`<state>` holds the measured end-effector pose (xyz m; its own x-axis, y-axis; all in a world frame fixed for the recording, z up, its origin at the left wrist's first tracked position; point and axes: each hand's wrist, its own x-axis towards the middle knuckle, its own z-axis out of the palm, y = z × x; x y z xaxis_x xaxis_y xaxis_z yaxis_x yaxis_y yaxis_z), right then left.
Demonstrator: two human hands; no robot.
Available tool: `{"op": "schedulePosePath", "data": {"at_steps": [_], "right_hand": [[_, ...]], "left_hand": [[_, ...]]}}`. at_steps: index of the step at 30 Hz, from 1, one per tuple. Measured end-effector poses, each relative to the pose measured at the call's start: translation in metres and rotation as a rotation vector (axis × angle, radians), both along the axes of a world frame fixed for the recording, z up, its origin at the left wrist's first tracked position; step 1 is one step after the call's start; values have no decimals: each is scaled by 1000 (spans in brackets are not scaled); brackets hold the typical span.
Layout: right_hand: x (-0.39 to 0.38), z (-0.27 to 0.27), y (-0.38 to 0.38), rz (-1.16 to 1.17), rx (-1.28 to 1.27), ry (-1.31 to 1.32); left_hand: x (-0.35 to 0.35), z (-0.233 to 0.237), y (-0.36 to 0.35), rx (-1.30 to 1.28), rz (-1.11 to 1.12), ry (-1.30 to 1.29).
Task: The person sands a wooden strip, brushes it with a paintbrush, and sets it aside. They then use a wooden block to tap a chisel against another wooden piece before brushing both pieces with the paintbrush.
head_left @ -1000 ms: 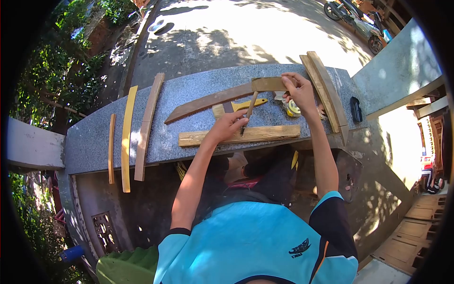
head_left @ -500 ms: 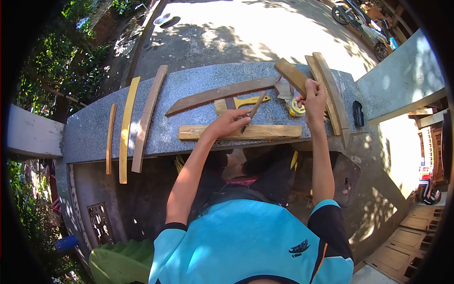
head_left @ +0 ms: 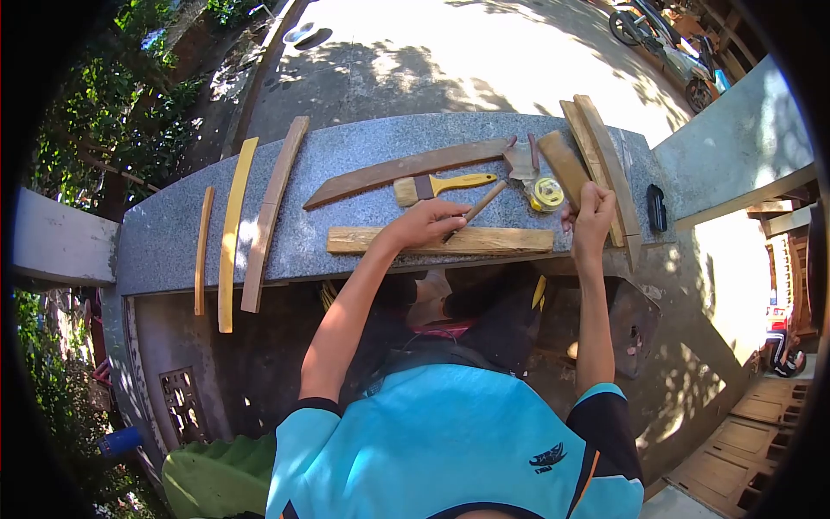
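My left hand (head_left: 430, 223) is closed round a thin brown stick (head_left: 488, 198), just above a pale wooden bar (head_left: 510, 241) lying along the near edge of the stone table. In my right hand (head_left: 593, 216) is a short flat wooden block (head_left: 562, 162), held up at a slant. Between my hands lies a yellow tape measure (head_left: 545, 195). A paintbrush with a yellow handle (head_left: 463, 182) rests beyond my left hand, in front of a long dark curved wooden piece (head_left: 380, 179).
On the left of the table (head_left: 181, 233) lie a thin strip (head_left: 204, 251), a yellow strip (head_left: 235, 233) and a brown board (head_left: 275, 216). Two boards (head_left: 605, 156) and a black object (head_left: 656, 208) lie at the right. A motorcycle (head_left: 666, 52) stands beyond.
My right hand has moved right and slightly nearer with the block, which is now more upright and shows the tape measure. The stick in my left hand has tilted further to the right.
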<state>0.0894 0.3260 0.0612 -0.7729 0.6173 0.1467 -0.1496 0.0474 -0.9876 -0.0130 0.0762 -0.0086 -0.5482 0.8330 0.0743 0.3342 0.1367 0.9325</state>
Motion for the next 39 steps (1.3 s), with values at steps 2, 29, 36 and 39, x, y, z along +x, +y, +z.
{"op": "schedulePosePath", "data": {"at_steps": [2,29,36,39], "right_hand": [[4,0,3,49,-58,-9],[39,-47,-29,72,-174,-38],[49,-59,-14,211,-716,102],[62,-69,8,460,-862,69]], "left_hand": [[2,2,1,-7,2,-24],[-6,13,3,-16,-252,80],[21,36,24,-312,-134,398],[55,16,42,-322,185,702]]}}
